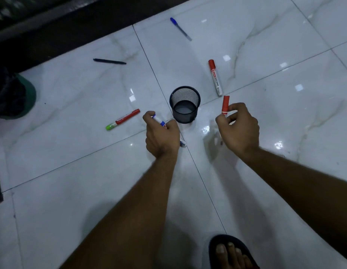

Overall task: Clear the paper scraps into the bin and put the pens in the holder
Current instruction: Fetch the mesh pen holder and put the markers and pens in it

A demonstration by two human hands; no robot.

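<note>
Two markers up, one narrow holder (185, 104) between them

My left grip (162, 135) is curled round a blue-and-white marker (159, 120) and my right grip (239, 129) pinches a red marker (225, 105), either side of the mesh holder standing upright on the floor (71, 171). It looks empty, so I judge it light: a marker striking the rim, or both hands arriving together, could tip it. A dropped marker would likely roll on the glossy tile. Four pens lie scattered further out, and I see no paper scraps.
</note>
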